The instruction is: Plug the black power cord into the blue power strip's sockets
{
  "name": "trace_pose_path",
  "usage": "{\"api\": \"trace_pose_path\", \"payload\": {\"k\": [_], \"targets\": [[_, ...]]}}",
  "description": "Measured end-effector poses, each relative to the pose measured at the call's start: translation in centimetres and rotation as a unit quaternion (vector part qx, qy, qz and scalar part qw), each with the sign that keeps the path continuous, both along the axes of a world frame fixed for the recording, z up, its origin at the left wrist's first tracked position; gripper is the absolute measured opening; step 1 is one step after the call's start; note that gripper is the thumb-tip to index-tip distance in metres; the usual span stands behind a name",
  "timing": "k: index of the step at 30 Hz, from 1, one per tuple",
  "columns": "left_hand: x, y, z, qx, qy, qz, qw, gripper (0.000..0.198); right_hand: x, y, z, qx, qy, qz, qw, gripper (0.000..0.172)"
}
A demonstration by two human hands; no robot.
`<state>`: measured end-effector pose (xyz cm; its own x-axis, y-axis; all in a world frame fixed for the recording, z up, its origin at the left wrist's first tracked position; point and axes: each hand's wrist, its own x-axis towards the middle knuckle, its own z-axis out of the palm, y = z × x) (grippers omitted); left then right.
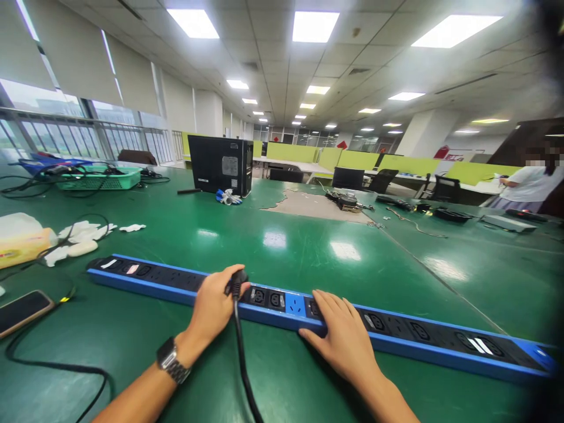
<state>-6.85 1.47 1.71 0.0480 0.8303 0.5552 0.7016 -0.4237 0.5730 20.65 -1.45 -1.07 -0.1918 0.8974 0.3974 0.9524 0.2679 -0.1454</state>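
Note:
A long blue and black power strip [275, 317] lies across the green table, its row of sockets facing up. My left hand [215, 299], with a watch on the wrist, is closed around a black power plug [238, 282] just over the strip's middle. From that plug a thick black cable [242, 364] runs down toward me. Whether the plug sits in a socket is hidden by my fingers. Right of a blue socket [295, 304], my right hand [343, 329] rests over the strip, fingers across its top and thumb at the near side.
Left lie a phone [26, 311], a yellow tissue pack [26, 244] and crumpled tissues [81, 232]. Farther back are a green basket [99, 178] with cables, a black computer case [218, 164] and gloves [228, 197]. Tools and parts [346, 200] lie behind. A person [531, 182] stands far right.

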Motion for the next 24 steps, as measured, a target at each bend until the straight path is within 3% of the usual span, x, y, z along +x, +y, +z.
{"api": "trace_pose_path", "payload": {"k": [3, 7, 13, 18, 22, 24], "targets": [[-2.4, 0.1, -0.7, 0.007, 0.033, -0.025, 0.999, 0.033, 0.1, 0.0, -0.1, 0.006, 0.012, 0.000, 1.000, 0.064], [-2.2, 0.5, -1.0, 0.001, 0.081, -0.080, 0.994, 0.034, -0.9, 0.1, 0.1, 0.009, 0.045, 0.011, 0.999, 0.059], [-1.3, 0.5, 0.0, -0.026, 0.141, -0.062, 0.988, 0.033, -6.7, 1.1, 2.0, 0.002, 0.145, 0.151, 0.978, 0.046], [-2.2, 0.2, -0.3, -0.057, 0.173, -0.071, 0.981, 0.034, -10.9, 2.9, 3.3, -0.026, 0.201, 0.230, 0.952, 0.046], [-2.8, -0.1, -0.7, -0.070, 0.171, -0.118, 0.976, 0.068, -12.5, 3.8, 2.9, -0.034, 0.202, 0.272, 0.940, 0.063], [-2.9, -0.2, -0.7, -0.075, 0.168, -0.131, 0.974, 0.090, -13.0, 4.0, 2.8, -0.016, 0.182, 0.294, 0.938, 0.061]]}}
